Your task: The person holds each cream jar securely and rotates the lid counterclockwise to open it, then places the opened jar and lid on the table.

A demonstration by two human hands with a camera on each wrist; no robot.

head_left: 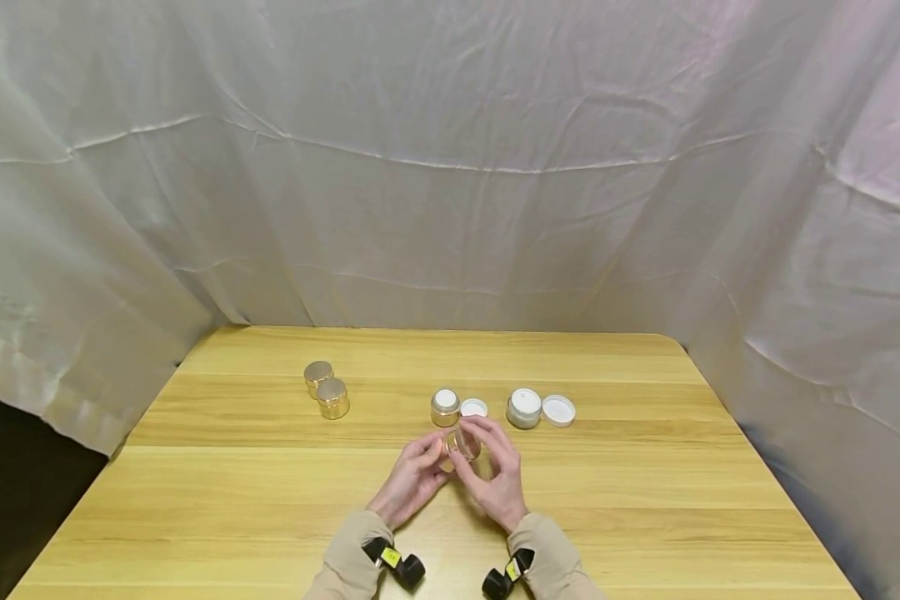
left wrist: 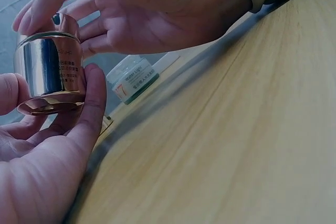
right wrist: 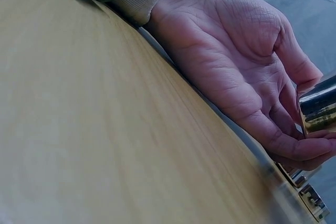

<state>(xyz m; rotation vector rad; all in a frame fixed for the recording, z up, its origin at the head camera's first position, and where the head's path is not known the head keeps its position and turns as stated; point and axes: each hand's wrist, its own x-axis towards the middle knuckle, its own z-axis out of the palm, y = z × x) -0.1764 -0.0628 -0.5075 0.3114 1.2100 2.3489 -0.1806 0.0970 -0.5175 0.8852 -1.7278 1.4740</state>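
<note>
Grips one shiny gold jar (head_left: pixel 467 444) in two hands, lifted above the tabletop (head_left: pixel 645 500); wraps the left hand (head_left: pixel 411 482) round the lower body, curls fingers and thumb of the right hand (head_left: pixel 498 483) about the upper end; counts five jars in all; shows two capped jars (head_left: pixel 333 399) off to the left, one just behind the other; beyond the hands, shows one uncapped gold pot (head_left: pixel 445 412) beside one white lid (head_left: pixel 473 406); farther right, one frosted pot (head_left: pixel 524 412) beside one second lid (head_left: pixel 558 410).
</note>
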